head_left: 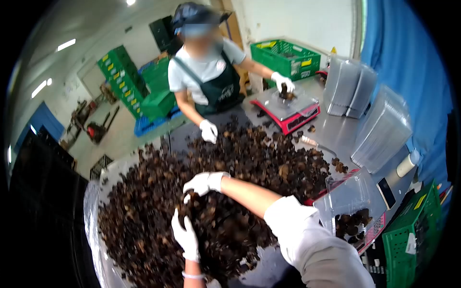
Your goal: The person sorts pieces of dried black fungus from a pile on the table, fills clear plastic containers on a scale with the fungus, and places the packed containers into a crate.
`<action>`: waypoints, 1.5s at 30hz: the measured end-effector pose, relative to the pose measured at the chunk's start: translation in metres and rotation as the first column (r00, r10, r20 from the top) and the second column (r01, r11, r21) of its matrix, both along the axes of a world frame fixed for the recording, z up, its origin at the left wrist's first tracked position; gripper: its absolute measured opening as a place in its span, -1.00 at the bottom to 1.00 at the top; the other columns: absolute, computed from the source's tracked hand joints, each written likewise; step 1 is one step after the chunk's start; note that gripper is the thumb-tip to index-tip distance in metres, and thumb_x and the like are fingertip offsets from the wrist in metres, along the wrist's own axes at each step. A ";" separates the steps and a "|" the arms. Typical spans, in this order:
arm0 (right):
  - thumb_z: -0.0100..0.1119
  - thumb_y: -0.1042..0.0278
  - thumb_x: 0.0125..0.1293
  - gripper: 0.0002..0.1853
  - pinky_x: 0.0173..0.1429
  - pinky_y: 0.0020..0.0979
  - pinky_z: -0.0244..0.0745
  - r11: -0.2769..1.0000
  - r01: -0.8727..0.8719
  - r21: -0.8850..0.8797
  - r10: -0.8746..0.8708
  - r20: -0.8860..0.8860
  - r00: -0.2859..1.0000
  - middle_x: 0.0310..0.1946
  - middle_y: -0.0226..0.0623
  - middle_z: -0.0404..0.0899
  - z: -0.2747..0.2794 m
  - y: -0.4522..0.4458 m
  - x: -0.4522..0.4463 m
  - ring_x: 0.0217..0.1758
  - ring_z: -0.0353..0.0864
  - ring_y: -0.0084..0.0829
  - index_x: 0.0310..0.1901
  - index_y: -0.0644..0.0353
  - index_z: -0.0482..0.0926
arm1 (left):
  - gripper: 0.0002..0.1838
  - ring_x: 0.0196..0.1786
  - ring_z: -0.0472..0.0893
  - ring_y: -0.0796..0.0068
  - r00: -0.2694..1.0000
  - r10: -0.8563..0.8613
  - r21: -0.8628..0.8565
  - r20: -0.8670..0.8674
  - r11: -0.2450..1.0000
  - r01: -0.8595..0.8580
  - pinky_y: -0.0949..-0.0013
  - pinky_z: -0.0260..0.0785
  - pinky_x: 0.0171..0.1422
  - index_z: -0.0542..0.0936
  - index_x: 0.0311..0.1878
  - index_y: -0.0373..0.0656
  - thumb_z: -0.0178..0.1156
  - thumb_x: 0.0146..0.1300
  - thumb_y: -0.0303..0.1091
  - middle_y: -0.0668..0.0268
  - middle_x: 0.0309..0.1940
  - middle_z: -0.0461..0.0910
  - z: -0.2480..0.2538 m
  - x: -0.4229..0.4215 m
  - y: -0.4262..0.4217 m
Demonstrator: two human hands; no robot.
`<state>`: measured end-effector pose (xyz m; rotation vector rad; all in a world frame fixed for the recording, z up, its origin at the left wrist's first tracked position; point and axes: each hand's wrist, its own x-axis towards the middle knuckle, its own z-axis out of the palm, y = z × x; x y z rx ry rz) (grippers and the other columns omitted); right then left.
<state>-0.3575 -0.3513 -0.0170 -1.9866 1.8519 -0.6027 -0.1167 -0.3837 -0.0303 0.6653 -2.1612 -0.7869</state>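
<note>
A broad heap of dark brown, curled wood ear mushrooms (144,206) covers the table under my hands. My right hand (205,183), in a white glove, reaches in from the right, its fingers bent around some dark pieces over the middle of the heap. Below it, my left hand (186,235), also gloved in white, is held over the pile with thumb and fingers apart. No piece shows clearly in it. On the right, a clear plastic tray (353,194) holding some mushrooms rests on a red-edged scale (376,230).
Across the table a co-worker (206,72) in a dark apron holds mushrooms over another red scale (288,113). Stacked clear trays (384,129), a knife-like tool (312,141), a phone (386,193) and a white roll-shaped item (407,164) lie right. A green crate (408,235) stands lower right.
</note>
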 end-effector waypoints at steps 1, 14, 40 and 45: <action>0.13 -0.16 0.23 -0.52 -0.05 -0.14 0.49 1.000 0.009 0.015 -0.009 0.003 1.000 -0.14 -0.14 0.65 0.016 0.019 0.001 -0.10 0.61 -0.01 0.07 -0.06 0.51 | -0.57 0.19 0.47 0.08 1.000 -0.020 0.038 -0.010 0.999 0.020 0.21 0.24 0.34 0.44 0.23 -0.28 0.13 0.33 -0.35 0.02 0.16 0.48 0.003 -0.003 0.007; 0.13 -0.35 0.13 -0.30 0.24 -0.17 0.37 0.963 0.211 0.169 -0.231 0.107 0.967 0.08 -0.04 0.52 0.030 0.113 0.026 0.18 0.48 -0.04 0.21 -0.08 0.43 | -0.33 0.24 0.39 -0.08 0.977 -0.115 -0.119 0.181 0.983 0.138 0.09 0.25 0.33 0.39 0.28 -0.15 0.33 0.14 -0.11 -0.08 0.20 0.40 -0.014 0.019 0.072; 0.26 0.18 0.13 -0.27 0.18 -0.19 0.41 0.819 0.570 -0.060 -0.560 -0.300 0.772 0.30 -0.19 0.28 -0.069 0.357 0.291 0.34 0.29 -0.09 0.38 -0.17 0.25 | -0.61 0.03 0.46 0.15 0.773 -0.476 -0.374 0.419 0.686 0.625 0.12 0.29 0.14 0.59 0.03 0.01 0.25 0.06 -0.34 0.27 0.10 0.52 -0.070 0.201 0.189; 0.22 0.21 0.16 -0.34 0.16 -0.20 0.40 0.839 0.544 0.020 -0.506 -0.340 0.792 0.36 -0.17 0.23 -0.067 0.400 0.325 0.34 0.28 -0.07 0.34 -0.22 0.31 | -0.61 0.21 0.41 0.10 0.645 -0.548 -0.246 0.533 0.629 0.737 -0.02 0.15 0.35 0.57 0.10 0.12 0.18 0.16 -0.29 0.27 0.16 0.50 -0.076 0.250 0.212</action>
